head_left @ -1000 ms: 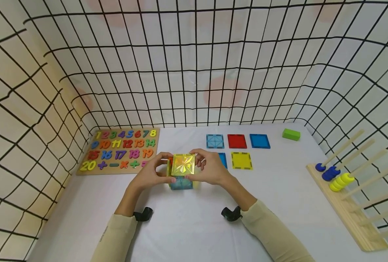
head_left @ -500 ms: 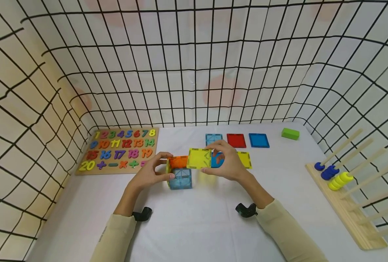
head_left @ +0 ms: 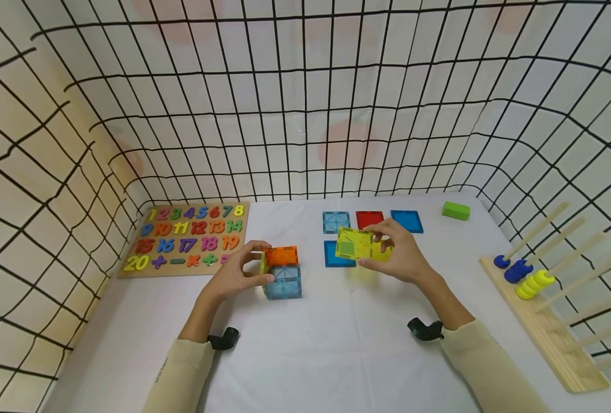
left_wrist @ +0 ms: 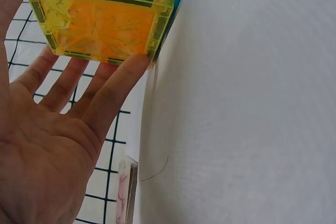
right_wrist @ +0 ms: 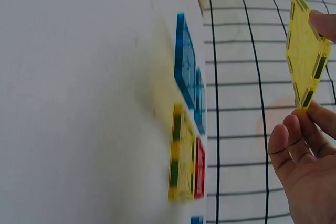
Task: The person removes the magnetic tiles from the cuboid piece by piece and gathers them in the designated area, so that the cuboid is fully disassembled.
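Grip of right hand point(head_left: 399, 256) pinching yellow tile point(head_left: 351, 243), left hand point(head_left: 237, 276) holding tile box point(head_left: 285, 282), partly hiding number board point(head_left: 177, 271)

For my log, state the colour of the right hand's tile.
The tile is translucent yellow, clearest in the right wrist view.

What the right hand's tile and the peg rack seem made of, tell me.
Tile: probably smooth, see-through yellow plastic; the blue tile behind it shows through greenish. Rack: likely bare wood with a matte finish, judging by its pale tan color, though paint can't be excluded.
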The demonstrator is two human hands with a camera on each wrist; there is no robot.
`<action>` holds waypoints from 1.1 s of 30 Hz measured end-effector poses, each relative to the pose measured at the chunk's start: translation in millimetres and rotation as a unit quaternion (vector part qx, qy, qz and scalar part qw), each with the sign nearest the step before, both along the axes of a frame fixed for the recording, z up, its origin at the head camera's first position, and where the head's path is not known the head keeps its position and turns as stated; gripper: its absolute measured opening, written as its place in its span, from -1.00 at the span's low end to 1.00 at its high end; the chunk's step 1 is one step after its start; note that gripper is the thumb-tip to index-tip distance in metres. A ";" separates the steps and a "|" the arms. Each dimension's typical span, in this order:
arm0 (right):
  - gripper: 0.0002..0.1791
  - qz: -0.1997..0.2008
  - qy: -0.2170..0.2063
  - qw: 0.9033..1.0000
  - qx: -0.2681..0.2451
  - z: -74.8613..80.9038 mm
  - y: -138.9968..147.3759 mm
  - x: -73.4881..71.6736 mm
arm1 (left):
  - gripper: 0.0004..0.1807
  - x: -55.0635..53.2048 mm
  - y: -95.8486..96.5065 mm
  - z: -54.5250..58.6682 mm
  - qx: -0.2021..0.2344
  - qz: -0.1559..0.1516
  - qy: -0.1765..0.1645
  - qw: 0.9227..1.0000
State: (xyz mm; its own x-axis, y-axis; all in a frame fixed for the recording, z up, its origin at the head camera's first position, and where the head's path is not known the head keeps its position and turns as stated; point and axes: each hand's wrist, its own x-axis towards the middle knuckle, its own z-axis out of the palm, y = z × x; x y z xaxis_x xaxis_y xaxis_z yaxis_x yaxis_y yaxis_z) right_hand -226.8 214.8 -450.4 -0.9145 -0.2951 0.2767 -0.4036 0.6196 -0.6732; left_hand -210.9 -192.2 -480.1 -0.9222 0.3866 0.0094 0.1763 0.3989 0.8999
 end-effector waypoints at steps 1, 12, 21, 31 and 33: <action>-0.26 -0.003 -0.003 1.000 0.005 -0.8 5.8 -0.5 | -0.30 0.0 0.0 -0.2 -0.001 0.001 0.001 1.000; -0.24 -0.038 -0.036 0.995 0.084 -1.6 68.4 -2.6 | -0.30 -2.0 -0.3 -1.0 -0.009 0.007 0.003 1.000; -0.17 -0.060 -0.081 0.987 0.128 -14.0 110.7 -8.0 | -0.28 -2.2 -1.2 -4.4 -0.015 0.006 0.006 1.000; -0.10 -0.056 -0.097 0.976 0.185 -27.6 138.3 -17.4 | -0.28 -1.6 -1.2 -4.4 -0.016 0.006 0.008 1.000; -0.09 -0.053 -0.101 0.975 0.189 -28.4 140.5 -18.5 | -0.29 -2.0 -1.2 -4.8 -0.018 0.005 0.008 1.000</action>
State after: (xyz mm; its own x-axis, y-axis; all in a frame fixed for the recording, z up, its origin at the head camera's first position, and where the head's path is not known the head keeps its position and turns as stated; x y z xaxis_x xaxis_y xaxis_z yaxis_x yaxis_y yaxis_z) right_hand -245.3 355.2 -478.7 -0.9700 -0.2420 -0.0232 -0.2064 0.8701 -0.4475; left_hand -212.9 -193.4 -485.0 -0.9260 0.3775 0.0097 0.1855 0.4325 0.8823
